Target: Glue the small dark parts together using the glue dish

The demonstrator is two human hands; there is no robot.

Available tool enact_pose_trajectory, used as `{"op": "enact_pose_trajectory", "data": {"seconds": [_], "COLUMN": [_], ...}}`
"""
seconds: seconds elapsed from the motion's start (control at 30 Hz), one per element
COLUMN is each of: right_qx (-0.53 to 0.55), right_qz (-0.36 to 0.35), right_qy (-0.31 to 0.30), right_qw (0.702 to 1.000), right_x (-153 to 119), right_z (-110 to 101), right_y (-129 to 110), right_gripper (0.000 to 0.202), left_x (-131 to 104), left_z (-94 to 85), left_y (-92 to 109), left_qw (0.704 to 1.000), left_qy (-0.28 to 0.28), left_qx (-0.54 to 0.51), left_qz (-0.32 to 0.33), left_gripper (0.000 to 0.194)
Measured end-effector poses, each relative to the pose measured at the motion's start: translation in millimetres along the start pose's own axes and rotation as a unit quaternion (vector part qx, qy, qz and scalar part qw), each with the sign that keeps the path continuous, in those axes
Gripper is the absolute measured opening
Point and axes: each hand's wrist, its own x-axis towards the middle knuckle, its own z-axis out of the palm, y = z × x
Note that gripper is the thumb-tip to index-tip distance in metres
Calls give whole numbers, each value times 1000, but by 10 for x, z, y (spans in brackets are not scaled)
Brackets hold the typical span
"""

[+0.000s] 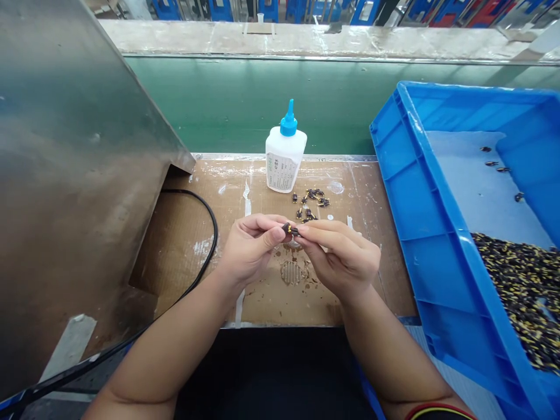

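Between both hands, above the cardboard-covered bench, is a small black-and-yellow part point(289, 229); its exact kind is too small to make out. My left hand point(254, 248) pinches its left end between thumb and forefinger. Closed on the right end are the fingertips of my right hand point(341, 254), where a dark piece shows. Just beyond the fingers lies a loose group of similar small black-and-yellow parts point(324, 202). Behind them stands a white squeeze bottle point(285, 157) with a blue nozzle cap and a printed label.
At right, a large blue crate point(433, 233) holds a heap of black-and-yellow parts point(525, 291). A metal housing point(79, 163) rises at left, with a black cable point(214, 227) beside it. A green conveyor belt point(245, 93) runs behind the cardboard point(271, 306).
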Motion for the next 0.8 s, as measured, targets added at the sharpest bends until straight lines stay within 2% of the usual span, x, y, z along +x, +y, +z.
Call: {"op": "enact_pose_trajectory", "data": {"seconds": [0.17,0.3,0.5,0.8], "right_qx": [0,4,-29,-5], "right_qz": [-13,-21,-70,-80], "right_qy": [-8,-16,-1,7], "right_qw": [1000,1000,997,997], "right_x": [-27,-39,-18,-43], "right_z": [-14,-24,-35,-16], "right_y": [30,54,77,83], "right_gripper": [35,38,29,29], "left_x": [7,7,-4,22], "left_z": [3,-14,-34,-73], "left_y": [-7,-22,-38,-39], "left_qw": [1000,1000,998,997], "left_qy": [13,0,-33,-33], "left_qx": [6,7,26,58], "left_qz": [-2,8,39,45], "left_gripper": [26,22,11,12]}}
